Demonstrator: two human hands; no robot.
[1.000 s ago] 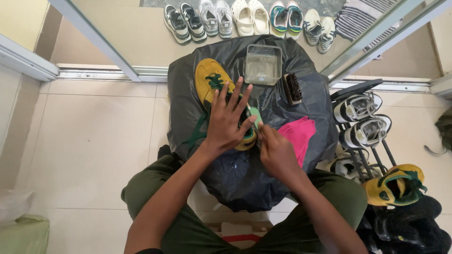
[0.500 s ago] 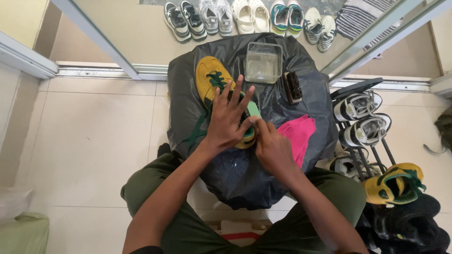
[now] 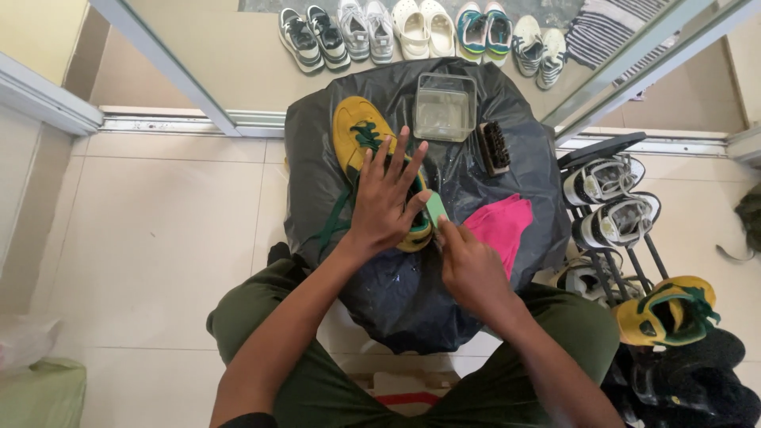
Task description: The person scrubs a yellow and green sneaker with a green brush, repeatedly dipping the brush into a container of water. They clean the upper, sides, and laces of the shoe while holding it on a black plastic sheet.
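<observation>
A yellow shoe with green laces (image 3: 357, 135) lies on a black plastic sheet (image 3: 317, 158) spread over the floor. My left hand (image 3: 386, 202) rests flat on the shoe's heel end, fingers spread. My right hand (image 3: 468, 265) is closed around a small light-green piece (image 3: 435, 208) whose tip touches the shoe's side by my left thumb. Loose green lace trails off the shoe toward the lower left.
A clear plastic tub (image 3: 445, 107), a dark brush (image 3: 495, 147) and a pink cloth (image 3: 501, 226) lie on the sheet. A shoe rack (image 3: 618, 206) with sneakers stands at right, with a matching yellow shoe (image 3: 662, 311) below it. Several pairs line the doorway (image 3: 420, 28).
My right hand has shifted slightly up and left, bringing the light-green piece against the shoe. My left hand stays spread on the shoe.
</observation>
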